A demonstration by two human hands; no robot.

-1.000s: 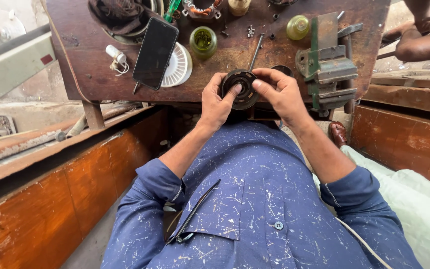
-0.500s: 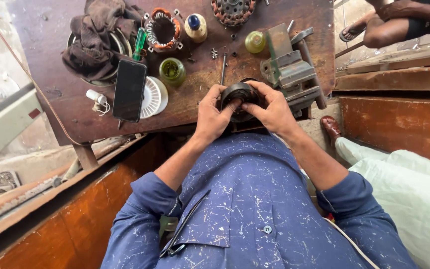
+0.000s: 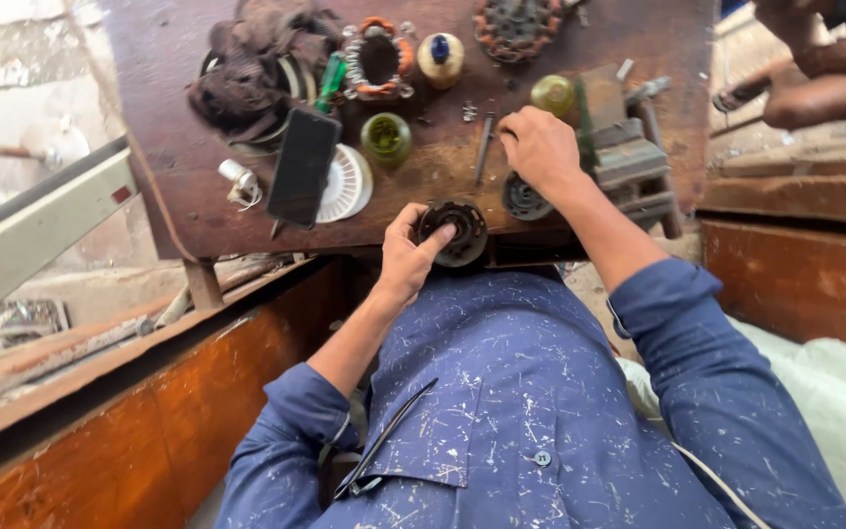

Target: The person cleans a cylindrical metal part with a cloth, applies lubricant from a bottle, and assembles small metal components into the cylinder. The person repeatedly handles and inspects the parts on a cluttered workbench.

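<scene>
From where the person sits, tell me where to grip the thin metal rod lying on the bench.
Probably pinch the metal rod at its middle, coming from above. It lies flat, running away from the person, with bare wood on its left. The right hand rests just to its right, so that hand seems best placed; the left hand holds a round dark part.

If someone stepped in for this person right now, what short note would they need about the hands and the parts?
Left hand: grips a round black motor part at the near edge of the wooden workbench, thumb across its face.
Right hand: reaches over the bench, fingers at a thin metal rod; whether it grips anything cannot be told.
A second dark round part lies on the bench just below the right wrist, beside the metal vise.
Done: the two round parts are apart.
Left: both parts remain separate; nothing shows further progress.
</scene>
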